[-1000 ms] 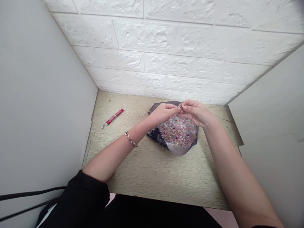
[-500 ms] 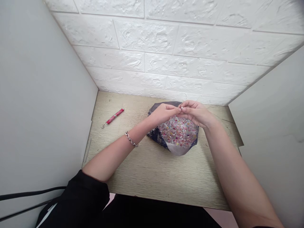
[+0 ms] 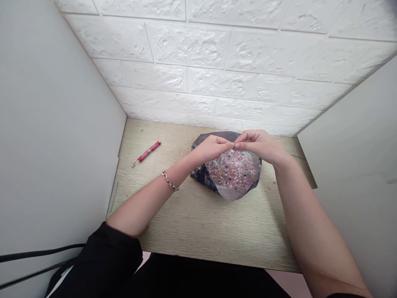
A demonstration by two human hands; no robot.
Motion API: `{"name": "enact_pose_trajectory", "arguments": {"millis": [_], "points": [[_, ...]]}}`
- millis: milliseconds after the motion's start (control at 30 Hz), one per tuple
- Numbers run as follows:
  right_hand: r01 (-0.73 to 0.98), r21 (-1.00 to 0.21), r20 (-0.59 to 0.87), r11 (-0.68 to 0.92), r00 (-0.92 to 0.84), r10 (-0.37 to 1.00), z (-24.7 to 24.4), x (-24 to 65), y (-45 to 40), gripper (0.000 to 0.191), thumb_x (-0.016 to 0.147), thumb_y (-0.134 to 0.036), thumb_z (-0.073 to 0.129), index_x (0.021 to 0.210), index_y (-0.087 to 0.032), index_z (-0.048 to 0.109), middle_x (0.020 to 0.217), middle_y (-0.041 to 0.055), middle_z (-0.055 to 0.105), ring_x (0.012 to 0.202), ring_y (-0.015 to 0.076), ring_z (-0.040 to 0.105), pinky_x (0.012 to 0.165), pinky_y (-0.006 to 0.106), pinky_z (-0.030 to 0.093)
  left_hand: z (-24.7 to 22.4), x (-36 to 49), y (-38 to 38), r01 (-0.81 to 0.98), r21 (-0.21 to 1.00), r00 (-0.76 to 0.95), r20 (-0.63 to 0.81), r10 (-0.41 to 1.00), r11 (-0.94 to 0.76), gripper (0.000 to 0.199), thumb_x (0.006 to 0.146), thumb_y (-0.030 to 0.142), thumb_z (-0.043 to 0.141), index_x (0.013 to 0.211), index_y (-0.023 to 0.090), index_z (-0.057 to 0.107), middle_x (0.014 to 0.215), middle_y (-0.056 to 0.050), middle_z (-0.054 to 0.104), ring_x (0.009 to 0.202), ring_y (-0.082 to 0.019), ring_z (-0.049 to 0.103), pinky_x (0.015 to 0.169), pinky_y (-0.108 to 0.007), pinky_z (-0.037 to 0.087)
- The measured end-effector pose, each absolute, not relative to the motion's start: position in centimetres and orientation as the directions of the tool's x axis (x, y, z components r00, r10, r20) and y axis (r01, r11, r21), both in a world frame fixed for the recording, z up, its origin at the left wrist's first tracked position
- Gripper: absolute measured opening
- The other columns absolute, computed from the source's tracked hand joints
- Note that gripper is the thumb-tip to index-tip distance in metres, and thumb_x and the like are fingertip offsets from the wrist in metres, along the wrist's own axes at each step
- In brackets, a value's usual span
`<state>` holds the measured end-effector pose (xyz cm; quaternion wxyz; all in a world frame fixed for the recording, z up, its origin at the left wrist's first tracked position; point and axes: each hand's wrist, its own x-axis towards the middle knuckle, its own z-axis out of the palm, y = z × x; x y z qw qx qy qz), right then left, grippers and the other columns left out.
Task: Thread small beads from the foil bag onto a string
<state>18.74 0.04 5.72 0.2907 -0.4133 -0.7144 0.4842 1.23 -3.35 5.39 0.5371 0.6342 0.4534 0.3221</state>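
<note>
My left hand (image 3: pixel 212 148) and my right hand (image 3: pixel 262 145) meet at their pinched fingertips, above the far part of an opened bag (image 3: pixel 206 180). The bag is dark blue with a pale pattern outside and greyish inside. Small mixed beads (image 3: pixel 235 170), mostly pink, white and clear, fill it. A small pale bead showed at my right fingertips a moment ago; the fingers now cover it. What my left finger and thumb pinch is too small to make out.
A slim red tube-shaped item (image 3: pixel 149 152) with silvery ends lies on the wooden tabletop (image 3: pixel 198 225) at left. A small metallic piece (image 3: pixel 133 164) is beside it. A white brick-patterned wall (image 3: pixel 201 80) stands behind, with pale panels on both sides.
The fingertips have come closer together, covering the pale bead that showed between them. My right hand has its fingers more tucked in, uncovering more beads. The view has shifted slightly.
</note>
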Motion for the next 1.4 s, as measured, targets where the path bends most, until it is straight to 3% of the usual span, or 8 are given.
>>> {"name": "enact_pose_trajectory", "arguments": {"millis": [200, 333, 600, 733, 1000, 1167, 1300, 1400], "points": [[0.387, -0.87, 0.065, 0.305, -0.524, 0.85, 6.9, 18.7, -0.6, 0.023, 0.061, -0.039, 0.068, 0.066, -0.017, 0.062, 0.074, 0.004, 0.063, 0.072, 0.0163, 0.056, 0.066, 0.03, 0.043, 5.7, 1.4, -3.5, 0.15, 0.985, 0.296, -0.121, 0.947, 0.079, 0.034, 0.077, 0.045, 0.043, 0.078, 0.014, 0.057, 0.077, -0.002, 0.056, 0.034, 0.001, 0.026, 0.034, -0.021, 0.015], [0.426, -0.803, 0.146, 0.417, -0.538, 0.83, 7.2, 18.6, -0.8, 0.021, 0.064, -0.038, 0.065, 0.065, -0.018, 0.062, 0.076, 0.0047, 0.062, 0.075, 0.018, 0.056, 0.068, 0.031, 0.044, 5.9, 1.4, -3.6, 0.114, 0.989, 0.346, -0.132, 0.929, 0.098, 0.043, 0.079, 0.049, 0.037, 0.086, 0.013, 0.059, 0.094, -0.006, 0.06, 0.032, 0.003, 0.021, 0.033, -0.021, 0.01], [0.534, -0.614, 0.299, 0.581, -0.524, 0.798, 7.9, 18.2, -1.3, 0.011, 0.072, -0.028, 0.057, 0.069, -0.02, 0.062, 0.08, 0.0034, 0.062, 0.077, 0.0181, 0.055, 0.071, 0.033, 0.042, 5.5, 1.4, -3.4, 0.097, 0.994, 0.417, -0.089, 0.905, 0.053, 0.03, 0.078, 0.039, 0.045, 0.079, 0.013, 0.058, 0.075, -0.002, 0.06, 0.031, 0.002, 0.025, 0.032, -0.02, 0.013], [0.568, -0.618, 0.274, 0.543, -0.492, 0.826, 8.4, 18.6, -1.6, 0.012, 0.074, -0.029, 0.055, 0.073, -0.02, 0.061, 0.076, 0.0029, 0.062, 0.071, 0.0173, 0.055, 0.065, 0.032, 0.042, 5.5, 1.5, -3.4, 0.147, 0.988, 0.418, -0.1, 0.903, 0.041, 0.025, 0.076, 0.037, 0.049, 0.073, 0.014, 0.058, 0.044, 0.006, 0.037, 0.031, 0.0, 0.022, 0.034, -0.019, 0.013], [0.625, -0.571, 0.216, 0.532, -0.511, 0.832, 9.2, 18.4, -2.2, 0.01, 0.073, -0.027, 0.055, 0.07, -0.019, 0.061, 0.076, 0.0021, 0.063, 0.072, 0.0159, 0.056, 0.064, 0.028, 0.04, 5.2, 1.6, -3.3, 0.069, 0.997, 0.431, -0.065, 0.9, 0.039, 0.024, 0.074, 0.038, 0.052, 0.077, 0.014, 0.057, 0.05, 0.006, 0.042, 0.032, 0.0, 0.022, 0.035, -0.02, 0.013], [0.782, -0.461, 0.009, 0.419, -0.468, 0.884, 8.6, 18.0, -1.9, 0.016, 0.077, -0.019, 0.045, 0.081, -0.019, 0.061, 0.079, 0.0011, 0.063, 0.073, 0.0139, 0.056, 0.062, 0.024, 0.04, 5.3, 1.6, -3.3, 0.114, 0.993, 0.378, -0.067, 0.924, 0.025, 0.026, 0.074, 0.036, 0.052, 0.061, 0.014, 0.051, 0.042, 0.008, 0.034, 0.033, 0.0, 0.021, 0.037, -0.02, 0.013], [0.95, -0.082, -0.323, 0.301, -0.311, 0.894, 7.3, 18.1, -1.6, 0.024, 0.071, -0.008, 0.046, 0.083, -0.018, 0.065, 0.086, 0.007, 0.064, 0.079, 0.0187, 0.058, 0.065, 0.027, 0.041, 5.0, 1.6, -3.1, 0.18, 0.983, 0.323, -0.08, 0.943, 0.022, 0.023, 0.072, 0.035, 0.051, 0.065, 0.013, 0.053, 0.05, 0.005, 0.043, 0.036, 0.0, 0.023, 0.039, -0.02, 0.016], [0.969, 0.091, -0.407, 0.228, -0.173, 0.897, 6.3, 18.2, -1.2, 0.025, 0.07, -0.006, 0.046, 0.083, -0.014, 0.066, 0.087, 0.013, 0.064, 0.078, 0.0221, 0.06, 0.063, 0.029, 0.042, 4.6, 1.5, -2.8, 0.216, 0.976, 0.322, -0.056, 0.945, -0.015, 0.024, 0.071, 0.036, 0.051, 0.068, 0.013, 0.056, 0.06, 0.002, 0.05, 0.038, 0.0, 0.025, 0.04, -0.021, 0.018]]}}
